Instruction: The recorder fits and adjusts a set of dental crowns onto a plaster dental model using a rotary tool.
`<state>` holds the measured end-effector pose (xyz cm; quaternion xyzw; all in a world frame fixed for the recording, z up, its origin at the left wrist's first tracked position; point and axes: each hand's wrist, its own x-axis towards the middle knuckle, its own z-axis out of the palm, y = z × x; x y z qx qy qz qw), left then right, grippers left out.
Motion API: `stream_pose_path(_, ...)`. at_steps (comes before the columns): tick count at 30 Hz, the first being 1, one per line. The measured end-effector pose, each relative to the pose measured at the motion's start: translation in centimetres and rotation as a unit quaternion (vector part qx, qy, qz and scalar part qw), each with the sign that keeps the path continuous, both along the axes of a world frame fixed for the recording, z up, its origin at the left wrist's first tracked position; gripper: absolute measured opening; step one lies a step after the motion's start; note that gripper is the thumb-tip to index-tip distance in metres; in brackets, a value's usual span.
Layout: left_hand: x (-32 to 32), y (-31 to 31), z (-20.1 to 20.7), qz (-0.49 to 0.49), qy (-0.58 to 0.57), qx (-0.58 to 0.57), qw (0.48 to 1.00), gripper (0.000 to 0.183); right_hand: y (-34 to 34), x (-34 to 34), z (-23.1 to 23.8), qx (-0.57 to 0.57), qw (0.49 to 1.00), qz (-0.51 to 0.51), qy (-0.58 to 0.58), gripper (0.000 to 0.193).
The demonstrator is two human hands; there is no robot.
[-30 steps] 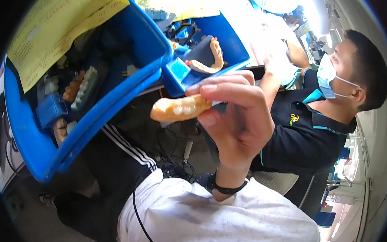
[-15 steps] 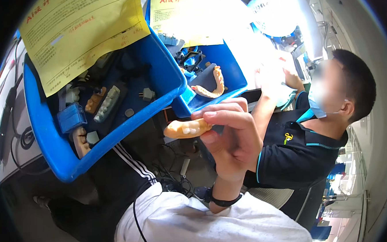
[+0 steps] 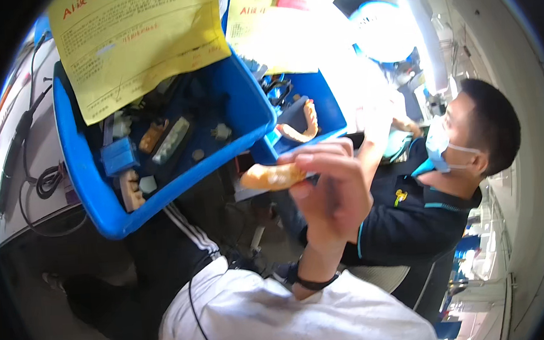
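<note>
The right hand (image 3: 336, 194) was raised at the centre of the frame, its thumb and index finger clamped on one end of a tan dental model piece (image 3: 269, 177) with a few pale teeth along its side. The piece pointed toward the left of the frame, clear of the trays behind it, and its finer detail was slightly blurred. A dark wristband (image 3: 316, 283) circled the wrist (the left hand lay outside the view, so I could not tell how its fingers stood). In the upper left, a large blue plastic tray (image 3: 85, 169) held a pale row-of-teeth model (image 3: 171, 140) beside a brown tooth model (image 3: 153, 137), with a small blue box (image 3: 120, 156) to their left and a pinkish dental model (image 3: 131, 190) in the tray's lower corner. A yellow printed sheet (image 3: 146, 47) hung over its far side. Just right of it, at upper centre, a smaller blue tray (image 3: 331, 91) contained a horseshoe-shaped dental model (image 3: 311, 121), with another yellow sheet (image 3: 248, 37) above, partly washed out by glare. A masked co-worker (image 3: 424, 217) in a black shirt sat at the right, while a black corded pen-shaped tool (image 3: 18, 140) lay at the far left.
</note>
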<state>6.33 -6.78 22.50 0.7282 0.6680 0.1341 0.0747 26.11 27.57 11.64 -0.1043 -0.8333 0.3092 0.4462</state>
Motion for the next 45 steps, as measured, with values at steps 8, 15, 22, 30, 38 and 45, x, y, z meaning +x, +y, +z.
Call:
stream_pose_path(8, 0.5, -2.2, -5.6, 0.055, 0.043, 0.194, 0.979, 0.030, -0.3, 0.0, 0.3, -0.008, 1.000, 0.019, 0.019, 0.027)
stream_pose_path(15, 0.8, -2.1, -7.2, 0.077, 0.050, 0.242, 0.966, 0.030, -0.3, 0.0, 0.2, -0.017, 1.000, 0.007, 0.016, 0.028)
stream_pose_path(22, 1.2, -2.2, -8.0, 0.099, 0.028, 0.253, 0.962, 0.029, 0.3, 0.3, 0.0, -0.054, 0.998, 0.018, 0.017, 0.029)
stream_pose_path(30, 1.2, -1.6, -8.9, 0.118, 0.037, 0.269, 0.955, 0.029, 0.6, 0.6, -1.1, -0.002, 1.000, 0.012, 0.000, 0.027)
stream_pose_path(38, 1.7, -1.8, -9.6, 0.129, 0.040, 0.283, 0.950, 0.029, 0.3, 0.5, -1.1, -0.025, 0.999, 0.017, 0.018, 0.031)
stream_pose_path(45, 2.5, -2.0, -10.7, 0.149, 0.041, 0.313, 0.937, 0.029, 0.2, 0.4, -1.5, -0.012, 0.999, 0.034, 0.018, 0.029)
